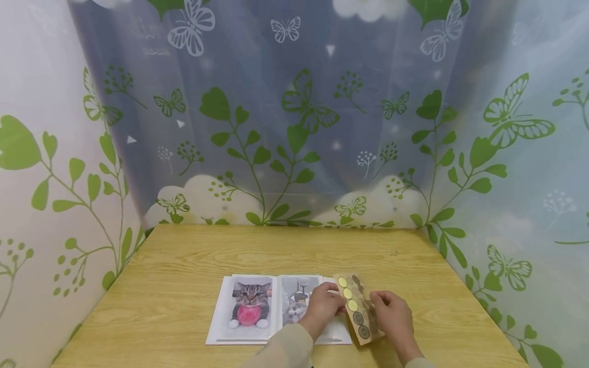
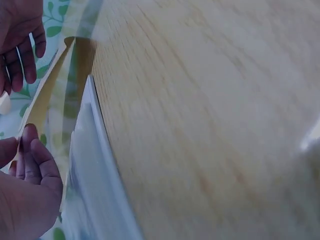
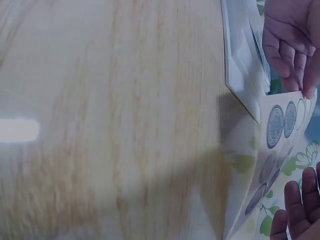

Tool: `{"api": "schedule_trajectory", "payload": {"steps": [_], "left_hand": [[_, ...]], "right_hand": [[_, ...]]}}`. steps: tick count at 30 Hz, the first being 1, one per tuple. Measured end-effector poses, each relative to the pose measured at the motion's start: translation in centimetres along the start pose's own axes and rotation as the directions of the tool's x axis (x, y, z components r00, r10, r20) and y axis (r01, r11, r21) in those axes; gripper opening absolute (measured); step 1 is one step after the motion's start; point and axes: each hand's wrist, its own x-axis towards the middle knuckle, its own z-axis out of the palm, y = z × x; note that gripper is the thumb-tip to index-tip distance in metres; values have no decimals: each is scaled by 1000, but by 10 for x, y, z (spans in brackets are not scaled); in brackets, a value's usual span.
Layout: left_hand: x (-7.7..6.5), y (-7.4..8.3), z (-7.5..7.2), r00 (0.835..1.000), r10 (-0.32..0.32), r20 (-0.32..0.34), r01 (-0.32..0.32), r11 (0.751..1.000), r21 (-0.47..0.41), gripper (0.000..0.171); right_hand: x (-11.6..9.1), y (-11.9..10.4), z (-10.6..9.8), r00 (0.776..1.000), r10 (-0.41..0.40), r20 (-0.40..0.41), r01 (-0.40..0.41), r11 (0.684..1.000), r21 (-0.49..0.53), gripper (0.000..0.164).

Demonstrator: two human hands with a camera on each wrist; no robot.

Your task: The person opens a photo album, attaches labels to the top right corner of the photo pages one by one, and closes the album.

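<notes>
A sheet of round embossed stickers (image 1: 359, 319), some shining gold and others dark, stands tilted above the table's near side. My left hand (image 1: 323, 306) pinches its left edge between thumb and fingers. Close at the sheet's right side is my right hand (image 1: 393, 314), thumb and forefinger drawn together; the other fingers hang loosely in the left wrist view. A small pale thing (image 2: 4, 103) shows below those fingers, and I cannot tell whether they hold it. Behind my left hand lies an open photo album (image 1: 221, 322) with cat pictures, its right page partly covered.
The album rests on a wood-grain table (image 1: 184, 255). A curtain (image 1: 276, 153) printed with leaves and butterflies hangs along the table's back and both sides.
</notes>
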Motion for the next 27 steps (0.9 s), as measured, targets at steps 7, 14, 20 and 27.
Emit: {"api": "schedule_trajectory", "payload": {"steps": [7,14,20,27], "left_hand": [[1,6,-8,990,92,103,-119,946,300,52],[2,12,-18,985,127,121,-166,899,406,42],[2,14,-34,980,150,131,-193,875,444,38],[-1,15,-60,964,191,186,-261,815,517,39]], "right_hand": [[-1,0,1,1000,-30,0,30,1000,7,33],[2,2,6,1000,-23,3,23,1000,-6,29],[3,1,12,1000,-25,8,25,1000,-14,29],[4,0,22,999,-37,23,38,999,-36,27]]}}
